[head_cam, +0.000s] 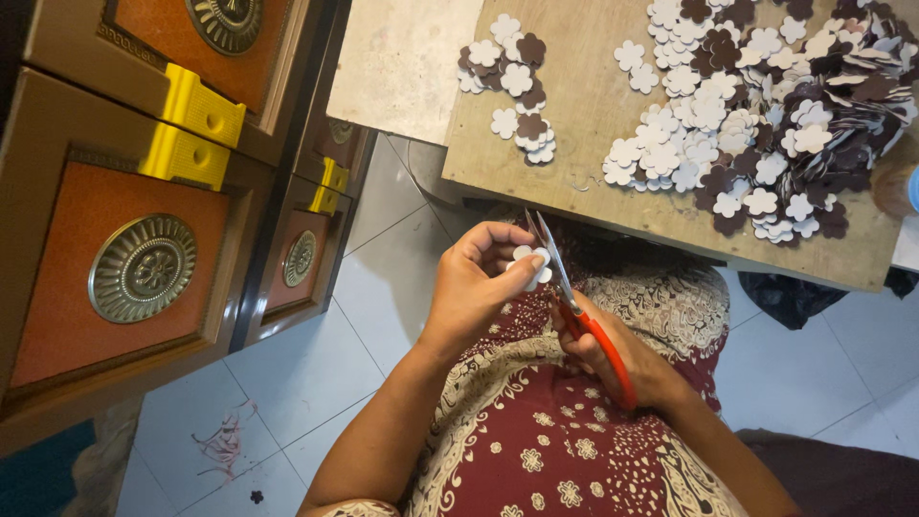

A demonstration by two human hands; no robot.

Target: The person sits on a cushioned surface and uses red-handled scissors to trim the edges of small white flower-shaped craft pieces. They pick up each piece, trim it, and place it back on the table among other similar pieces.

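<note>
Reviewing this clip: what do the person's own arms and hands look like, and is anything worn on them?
Both forearms are bare from the bottom edge of the picture to the wrists; no sleeves reach them. The left hand and right hand wear no gloves, and I can see no rings, watch or bracelets. Below the arms lies a dark red garment with a cream floral pattern.

Wooden board (574, 124) heaped with flower cutouts (756, 105), carved cabinet doors (124, 268), yellow blocks (196, 124), tiled floor (383, 287)

Soft even light, sharp, mild edge distortion
</note>
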